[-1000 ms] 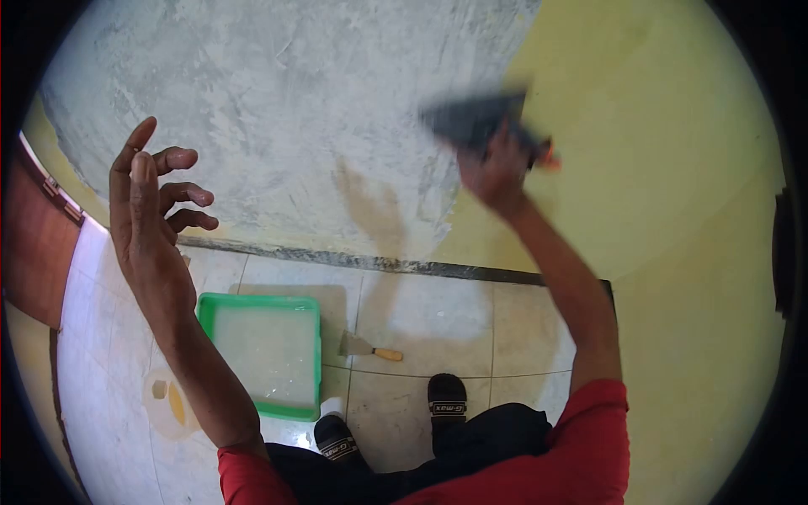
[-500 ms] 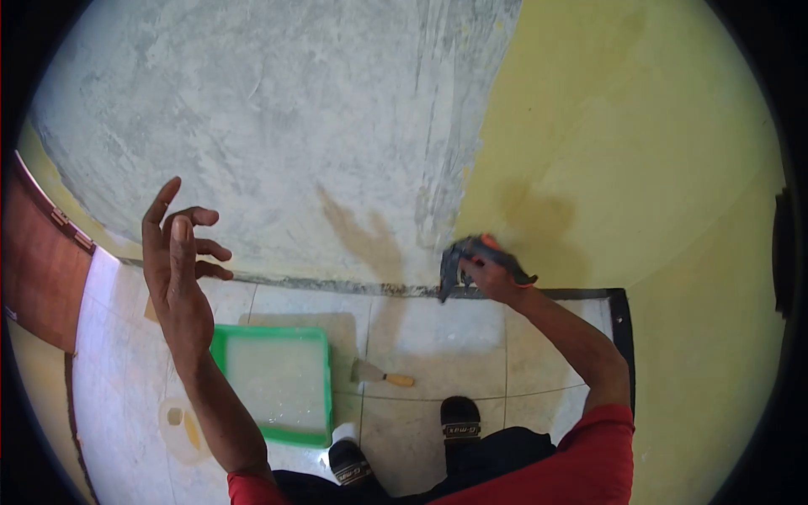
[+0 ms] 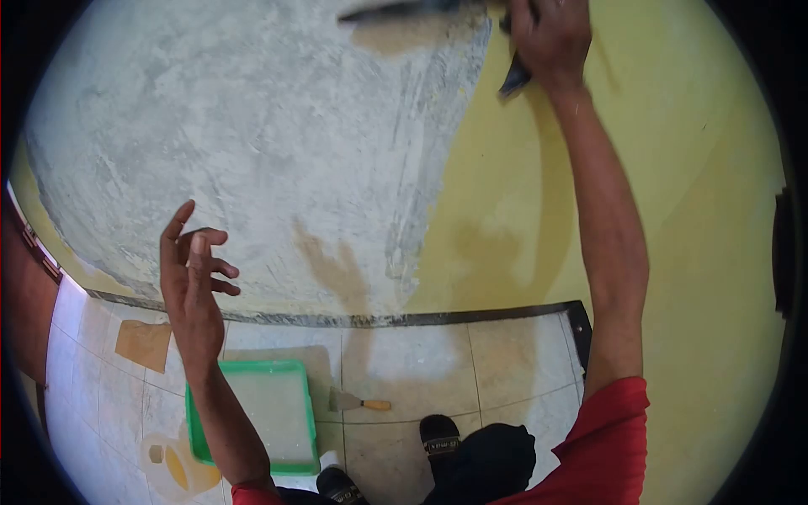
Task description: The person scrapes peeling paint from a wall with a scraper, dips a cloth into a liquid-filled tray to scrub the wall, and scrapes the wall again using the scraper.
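Note:
My right hand (image 3: 551, 42) is at the top, closed on a dark hand tool (image 3: 412, 12) with a long flat edge, partly cut off by the frame. The long edge lies against or close to the wall, which I cannot tell apart, where a grey patch (image 3: 252, 126) meets yellow paint (image 3: 606, 168). A pointed dark end shows below my fingers. My left hand (image 3: 198, 290) is raised in front of the grey patch, fingers apart and slightly curled, with nothing in it.
Below my left hand, a green tray (image 3: 311, 421) holds milky liquid. A putty knife (image 3: 362, 402) with a wooden handle lies on the tiles near my sandals (image 3: 439, 436). A brown flat piece (image 3: 143, 345) and a translucent container (image 3: 181, 467) are at left. Dark skirting (image 3: 471, 316) edges the wall.
My right hand has swept up with the dark tool from the wall's foot to the top of the view. My left hand stays raised and open. The view has shifted slightly.

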### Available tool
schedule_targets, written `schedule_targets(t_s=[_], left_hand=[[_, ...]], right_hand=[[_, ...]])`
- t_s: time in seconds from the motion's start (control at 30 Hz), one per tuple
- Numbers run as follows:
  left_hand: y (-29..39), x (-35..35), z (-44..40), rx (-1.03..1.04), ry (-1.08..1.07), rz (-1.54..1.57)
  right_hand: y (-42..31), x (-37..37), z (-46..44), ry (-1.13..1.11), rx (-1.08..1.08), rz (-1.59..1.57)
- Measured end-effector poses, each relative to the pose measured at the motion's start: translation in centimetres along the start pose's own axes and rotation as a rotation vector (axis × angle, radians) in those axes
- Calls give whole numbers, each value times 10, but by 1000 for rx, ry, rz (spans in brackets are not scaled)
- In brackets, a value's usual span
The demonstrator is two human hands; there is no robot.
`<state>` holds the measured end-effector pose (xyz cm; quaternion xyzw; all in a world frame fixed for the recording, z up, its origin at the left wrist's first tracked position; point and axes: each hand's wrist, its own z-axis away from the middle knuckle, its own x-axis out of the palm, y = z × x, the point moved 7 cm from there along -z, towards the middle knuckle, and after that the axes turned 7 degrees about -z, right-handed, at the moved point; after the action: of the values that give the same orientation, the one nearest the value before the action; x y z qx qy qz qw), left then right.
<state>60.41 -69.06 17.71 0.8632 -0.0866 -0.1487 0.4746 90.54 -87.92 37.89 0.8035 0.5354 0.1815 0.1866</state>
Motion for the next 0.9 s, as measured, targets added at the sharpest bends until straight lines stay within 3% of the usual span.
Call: schedule_targets(t_s=[0.1, 0.23, 0.33, 0.37, 0.4, 0.43, 0.47, 0.5, 0.57, 0.6, 0.7, 0.83, 0.87, 0.9], left_hand=[[6, -10, 0, 19, 39, 25], [7, -22, -1, 37, 47, 76], [-2, -22, -3, 55, 20, 87], [-7, -20, -4, 34, -6, 81], [-11, -20, -4, 15, -14, 95], [-14, -20, -5, -5, -23, 105], [-18, -21, -5, -19, -24, 100], [-22, -23, -6, -18, -21, 93], [-26, -30, -8, -34, -13, 71], [-27, -32, -9, -35, -16, 70], [-33, -39, -11, -55, 25, 72], [-24, -29, -7, -92, 12, 45], [-19, -25, -7, -71, -4, 49], [-16, -20, -4, -54, -22, 54]], right_hand=[[-41, -10, 54, -141, -109, -152], [-74, -4, 104, -601, -277, -227], [-44, 1, 28, -535, -478, -146], [-21, 16, -13, -413, -473, 17], [-3, 19, -64, -285, -431, 97], [25, 30, -103, -396, -361, 246], [46, 31, -143, -165, -319, 30], [74, 48, -173, -220, -265, 130], [65, 32, -201, 177, -196, 236], [61, 29, -196, 174, -194, 237], [31, 34, -131, -75, -129, 47], [-69, 12, 42, -250, -93, -173], [-94, 10, 99, -350, -118, -175], [-119, 11, 156, -591, -92, -204]])
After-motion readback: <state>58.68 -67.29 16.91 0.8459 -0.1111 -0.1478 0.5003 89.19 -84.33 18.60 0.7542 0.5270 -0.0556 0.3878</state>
